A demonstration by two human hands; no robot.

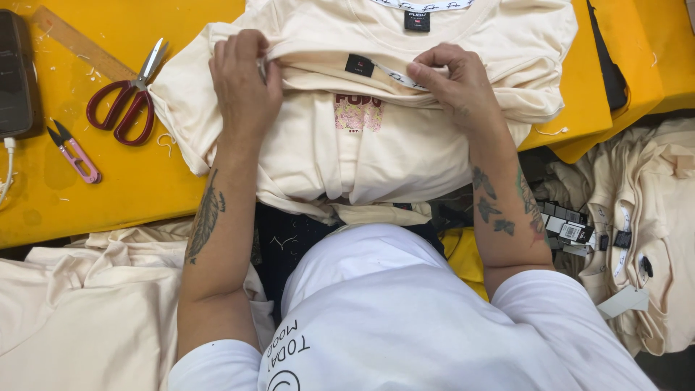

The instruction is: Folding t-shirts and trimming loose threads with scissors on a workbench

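Observation:
A cream T-shirt (pixel 376 156) with a small pink print on its chest lies on a stack of like shirts (pixel 507 36) on the yellow table (pixel 108 181). My left hand (pixel 242 80) pinches the shirt's left shoulder edge. My right hand (pixel 452 80) pinches the neck band beside a small black label (pixel 360 66). Both hands press the collar area flat. The lower hem hangs over the table's front edge toward my body.
Red-handled scissors (pixel 127 98), pink thread snips (pixel 72 152), a wooden ruler (pixel 79 43) and a phone (pixel 14 72) on a cable lie at the left. Cream shirt piles sit at lower left (pixel 79 311) and right (pixel 651 210), with black tags (pixel 568 224).

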